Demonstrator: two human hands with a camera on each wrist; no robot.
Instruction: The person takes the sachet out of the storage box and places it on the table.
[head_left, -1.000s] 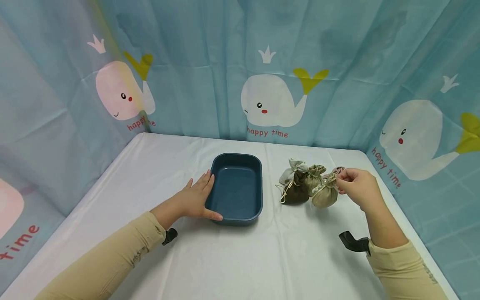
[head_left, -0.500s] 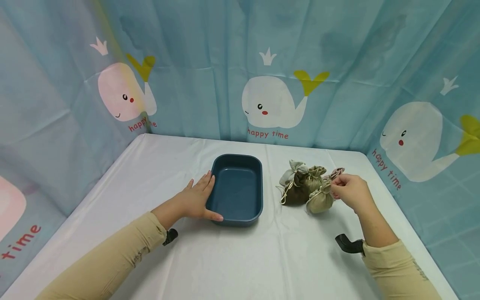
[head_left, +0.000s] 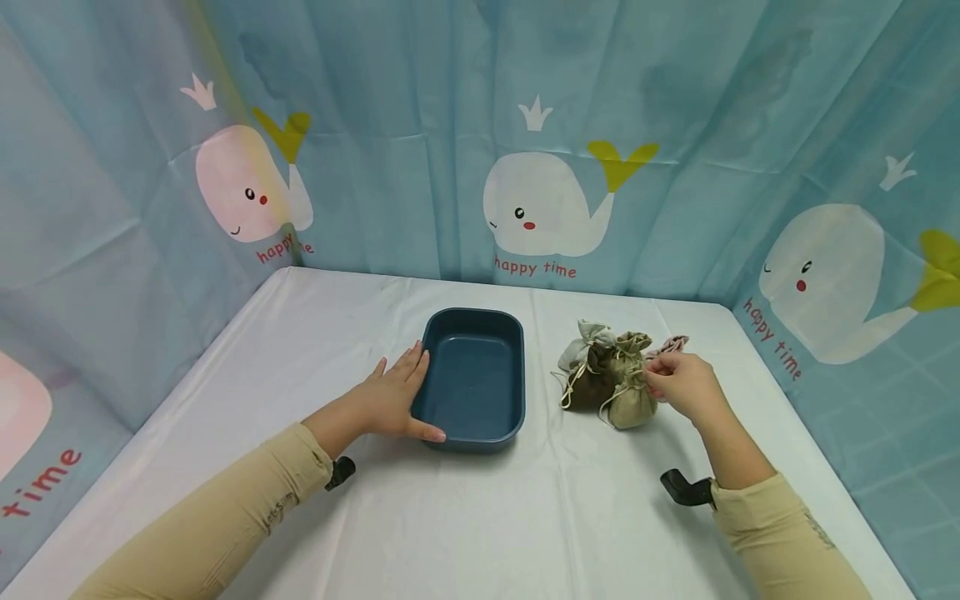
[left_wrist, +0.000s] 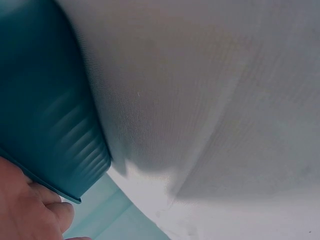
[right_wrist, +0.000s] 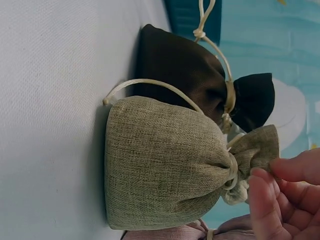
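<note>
A sage-green drawstring pouch (head_left: 633,407) stands at the front of a cluster of pouches. My right hand (head_left: 686,385) pinches its gathered top between thumb and fingers, as the right wrist view shows at the pouch's ruffled neck (right_wrist: 262,145). Against its left side is a dark brown pouch (head_left: 587,389) with a cream cord. My left hand (head_left: 386,402) lies with straight, spread fingers along the left rim of a deep blue rectangular box (head_left: 472,375); its thumb reaches the near corner. Nothing lies inside the box.
Behind the front pouches sit a pale grey pouch (head_left: 595,335), another green one (head_left: 632,343) and a pinkish one (head_left: 675,343). A white cloth (head_left: 465,525) covers the table. Blue curtains (head_left: 390,208) with whale prints enclose its back and sides.
My right hand has moved left and slightly down with the sage-green pouch, bringing it down in front of the others. The left hand and the box have stayed put.
</note>
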